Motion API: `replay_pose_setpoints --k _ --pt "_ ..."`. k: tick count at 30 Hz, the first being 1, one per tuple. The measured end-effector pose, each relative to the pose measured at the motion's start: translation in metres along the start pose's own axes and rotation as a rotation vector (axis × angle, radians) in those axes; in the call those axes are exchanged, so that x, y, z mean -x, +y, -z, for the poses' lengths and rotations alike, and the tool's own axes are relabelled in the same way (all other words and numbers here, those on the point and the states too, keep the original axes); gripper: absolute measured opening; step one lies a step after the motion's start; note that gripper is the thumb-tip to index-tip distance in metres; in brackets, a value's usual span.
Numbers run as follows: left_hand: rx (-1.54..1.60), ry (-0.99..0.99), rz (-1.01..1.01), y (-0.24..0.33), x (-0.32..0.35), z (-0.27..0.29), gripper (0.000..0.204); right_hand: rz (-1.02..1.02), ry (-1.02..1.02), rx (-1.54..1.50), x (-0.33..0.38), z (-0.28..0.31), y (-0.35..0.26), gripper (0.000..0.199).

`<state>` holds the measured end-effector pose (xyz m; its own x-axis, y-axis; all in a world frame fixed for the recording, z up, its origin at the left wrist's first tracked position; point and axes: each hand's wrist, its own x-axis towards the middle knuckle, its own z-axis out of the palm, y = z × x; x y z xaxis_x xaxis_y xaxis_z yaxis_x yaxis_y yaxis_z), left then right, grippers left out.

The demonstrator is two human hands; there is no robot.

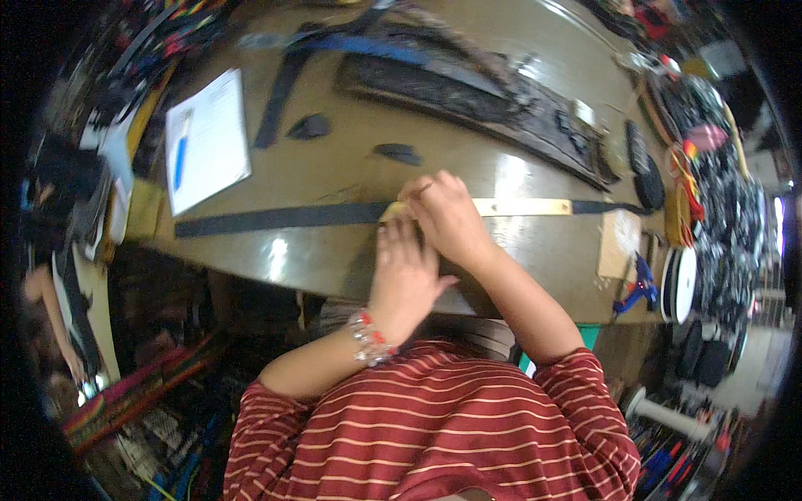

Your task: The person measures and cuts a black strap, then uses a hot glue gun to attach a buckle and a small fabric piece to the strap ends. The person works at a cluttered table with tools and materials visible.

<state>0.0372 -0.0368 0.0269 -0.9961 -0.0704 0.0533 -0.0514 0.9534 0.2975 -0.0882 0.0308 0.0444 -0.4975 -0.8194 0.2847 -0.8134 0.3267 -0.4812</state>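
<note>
A long dark strap lies across the table near its front edge. Along its right half runs a pale yellow strip, like a flat ruler or tape, with dark strap showing again past its end. My left hand rests flat, fingers stretched, its fingertips on the strap by the yellow strip's left end. Over that same spot my right hand is closed in a pinch, partly covering the yellow strip. What sits between its fingertips is hidden. Two small dark scraps lie beyond the hands.
White paper with a blue pen lies at left. A long dark board-like piece stretches across the back. At right are a brown card, a blue glue gun, a white-sided spool and plastic-wrapped bundles.
</note>
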Motion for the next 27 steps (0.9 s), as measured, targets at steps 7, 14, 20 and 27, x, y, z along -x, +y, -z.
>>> replay_pose_setpoints --k 7,14,20,27 --pt "-0.203 -0.094 -0.158 -0.019 -0.041 0.046 0.046 -0.467 0.451 -0.048 0.095 0.098 0.089 0.011" --pt "-0.086 -0.081 -0.330 0.044 -0.113 0.024 0.012 -0.380 0.358 0.080 0.131 0.083 0.117 0.008" --pt "-0.128 -0.003 -0.570 0.121 -0.129 -0.035 0.011 -0.545 0.255 -0.276 0.128 0.117 0.136 0.007" --pt "-0.231 -0.002 -0.478 0.131 -0.132 -0.034 0.046 -0.392 0.254 -0.260 0.138 0.124 0.161 0.009"
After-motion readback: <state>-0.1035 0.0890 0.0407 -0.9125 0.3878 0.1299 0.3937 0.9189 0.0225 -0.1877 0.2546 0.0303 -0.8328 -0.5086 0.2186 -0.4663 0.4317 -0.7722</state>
